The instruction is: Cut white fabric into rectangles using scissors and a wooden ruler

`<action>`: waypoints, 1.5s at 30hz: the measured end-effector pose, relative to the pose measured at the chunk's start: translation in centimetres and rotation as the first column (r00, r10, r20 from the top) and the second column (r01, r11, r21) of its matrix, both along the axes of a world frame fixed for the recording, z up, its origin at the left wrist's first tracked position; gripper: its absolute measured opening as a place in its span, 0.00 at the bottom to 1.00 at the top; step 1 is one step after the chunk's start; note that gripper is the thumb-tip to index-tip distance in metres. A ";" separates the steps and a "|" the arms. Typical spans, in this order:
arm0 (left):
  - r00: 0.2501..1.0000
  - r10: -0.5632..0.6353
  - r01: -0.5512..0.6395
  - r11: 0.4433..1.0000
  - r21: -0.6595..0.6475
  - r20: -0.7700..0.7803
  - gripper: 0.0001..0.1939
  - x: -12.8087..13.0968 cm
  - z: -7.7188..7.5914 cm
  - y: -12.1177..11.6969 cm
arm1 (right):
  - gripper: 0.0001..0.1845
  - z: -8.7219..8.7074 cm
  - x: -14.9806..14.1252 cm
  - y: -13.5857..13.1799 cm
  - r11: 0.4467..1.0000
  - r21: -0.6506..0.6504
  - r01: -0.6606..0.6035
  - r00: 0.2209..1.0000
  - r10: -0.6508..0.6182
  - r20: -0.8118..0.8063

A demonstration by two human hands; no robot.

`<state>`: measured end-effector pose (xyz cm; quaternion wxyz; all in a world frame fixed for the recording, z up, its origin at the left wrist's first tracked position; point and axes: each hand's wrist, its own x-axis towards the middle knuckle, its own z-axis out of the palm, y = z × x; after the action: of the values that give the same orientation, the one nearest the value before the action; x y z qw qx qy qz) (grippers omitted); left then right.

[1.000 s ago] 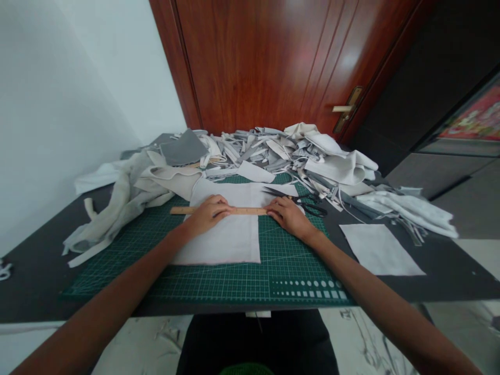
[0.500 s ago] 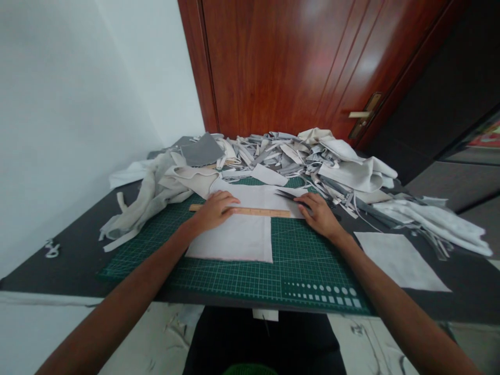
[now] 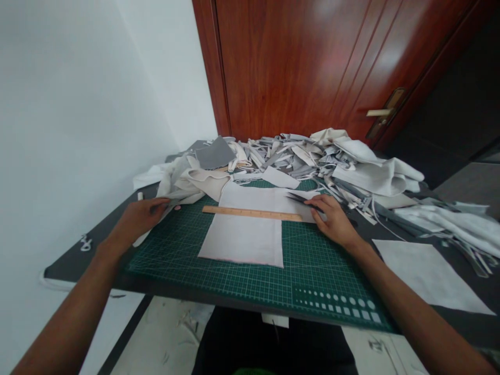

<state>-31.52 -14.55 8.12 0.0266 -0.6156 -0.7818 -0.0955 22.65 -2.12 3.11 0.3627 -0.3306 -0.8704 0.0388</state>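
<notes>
Head view, looking down at a dark tabletop (image 3: 70, 265) with a green cutting mat (image 3: 324, 276) on it. A white fabric sheet (image 3: 242, 242) lies on the mat, and a wooden ruler (image 3: 252, 213) rests across its upper part, lying almost level. The left hand (image 3: 142, 219) is off the sheet, near the mat's upper left corner, its fingers curled over a pale fabric strip (image 3: 154, 221). The grip looks narrow, but I cannot tell whether the strip is truly held. The right hand (image 3: 332, 221) lies open on the sheet's right edge, just beside the ruler's end. Black scissors (image 3: 300, 199) sit just above those fingers, with only the blades showing; the rest is hidden by the hand and fabric.

The ruler has fine tick marks, but no numerals can be made out. The mat has a printed grid and a row of circles and squares (image 3: 336, 307) near its lower right corner; no brand or words are legible. A heap of fabric offcuts (image 3: 304, 161) sits along the mat's far edge and overlaps it. A separate white fabric square (image 3: 425, 276) lies on the tabletop to the right, cut off by nothing but the right forearm's nearness. Green grid stays open below and right of the sheet.
</notes>
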 end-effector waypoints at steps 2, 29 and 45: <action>0.990 -0.142 0.140 0.986 0.090 0.011 0.23 0.0 -0.9 0.5 | 0.18 0.1 0.0 -0.1 1.000 0.002 -0.001 1.000 0.001 -0.008; 0.589 -0.679 0.597 0.731 0.331 0.438 0.15 24.1 -3.1 2.3 | 0.19 -0.6 -4.9 -3.6 0.909 -0.194 -0.369 0.913 0.315 -0.258; 0.357 -0.598 0.408 0.791 0.457 0.717 0.10 28.5 -5.9 4.2 | 0.16 -1.2 -5.9 -4.0 0.851 -0.424 -0.309 0.907 0.129 -0.401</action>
<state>-3.03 -10.35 2.20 -0.3183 -0.6956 -0.4530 -0.4578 16.75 -6.13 1.93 0.4150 -0.2940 -0.7849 0.3539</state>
